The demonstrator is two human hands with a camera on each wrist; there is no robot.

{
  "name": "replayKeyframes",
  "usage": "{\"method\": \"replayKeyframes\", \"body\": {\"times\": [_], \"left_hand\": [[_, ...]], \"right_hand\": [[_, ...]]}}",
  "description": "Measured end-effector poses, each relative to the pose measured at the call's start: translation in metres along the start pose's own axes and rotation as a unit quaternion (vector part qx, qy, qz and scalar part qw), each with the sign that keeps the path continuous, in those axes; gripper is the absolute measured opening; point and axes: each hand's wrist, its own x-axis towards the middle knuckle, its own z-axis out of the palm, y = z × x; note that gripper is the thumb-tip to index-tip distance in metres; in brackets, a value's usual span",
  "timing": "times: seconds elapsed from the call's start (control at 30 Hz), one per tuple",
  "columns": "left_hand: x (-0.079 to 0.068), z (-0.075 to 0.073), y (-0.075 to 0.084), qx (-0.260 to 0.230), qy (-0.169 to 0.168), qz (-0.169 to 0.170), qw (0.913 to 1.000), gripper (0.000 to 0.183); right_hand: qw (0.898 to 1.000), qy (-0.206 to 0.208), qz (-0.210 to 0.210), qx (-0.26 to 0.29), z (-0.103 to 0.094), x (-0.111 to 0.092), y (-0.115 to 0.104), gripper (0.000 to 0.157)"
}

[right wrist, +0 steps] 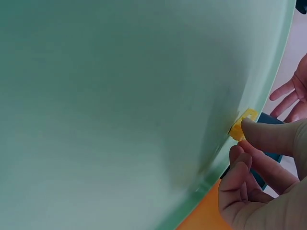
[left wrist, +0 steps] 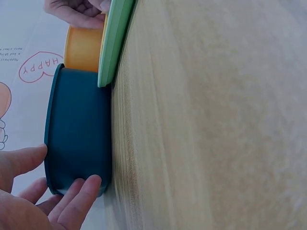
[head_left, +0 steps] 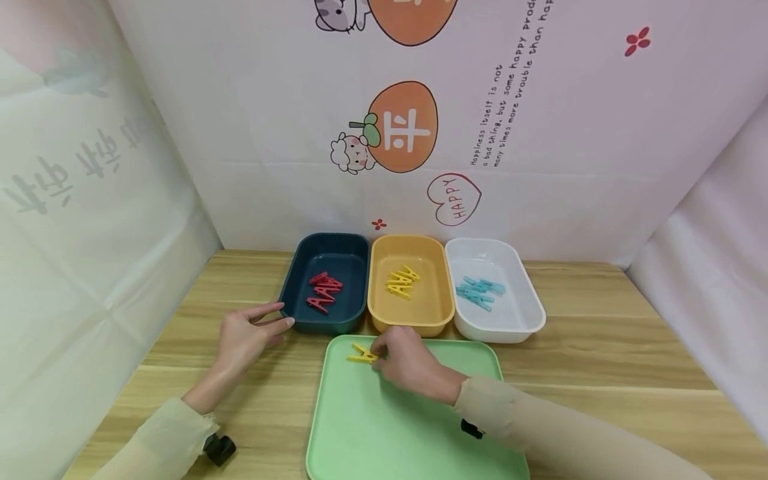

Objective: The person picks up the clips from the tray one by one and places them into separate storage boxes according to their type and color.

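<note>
My right hand [head_left: 411, 363] pinches a yellow clothespin [head_left: 362, 355] between thumb and fingertips near the far left corner of the green tray [head_left: 384, 427]. In the right wrist view the thumb lies over the small yellow clothespin [right wrist: 243, 125], covering part of it. My left hand [head_left: 247, 337] is beside the near left corner of the dark blue bin [head_left: 327, 327], fingers spread and loosely extended. In the left wrist view its thumb and fingertips are right at the wall of this bin [left wrist: 79, 129]. Red clothespins [head_left: 324, 289] lie inside it.
Right of the blue bin stand a yellow bin [head_left: 414, 325] with yellow clothespins [head_left: 401, 281] and a white bin [head_left: 504, 332] with light blue clothespins [head_left: 479, 292]. All three stand side by side behind the tray, on a wooden table [head_left: 600, 347]. A printed cloth [head_left: 288, 147] hangs behind.
</note>
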Motion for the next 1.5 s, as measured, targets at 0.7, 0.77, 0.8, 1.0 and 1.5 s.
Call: {"method": "replayKeyframes", "body": {"times": [0.7,0.77,0.8,1.0,1.5], "left_hand": [[0.0,0.0,0.0,0.001,0.003,-0.001,1.0,0.055],[0.0,0.0,0.001,0.003,0.003,-0.002,1.0,0.055],[0.0,0.0,0.001,0.004,0.003,-0.003,1.0,0.055],[-0.001,0.001,0.0,0.004,-0.001,-0.002,1.0,0.056],[-0.002,0.001,0.001,0.005,0.0,0.0,1.0,0.056]], "right_hand": [[1.0,0.011,0.007,0.01,-0.013,-0.033,0.014,0.014],[1.0,0.011,0.012,0.01,-0.015,-0.039,0.017,0.014],[1.0,0.009,0.017,0.01,-0.016,-0.042,0.019,0.013],[0.999,0.013,0.039,0.009,-0.025,-0.059,0.029,0.013],[0.998,0.045,0.053,0.004,-0.04,-0.089,0.048,0.017]]}}
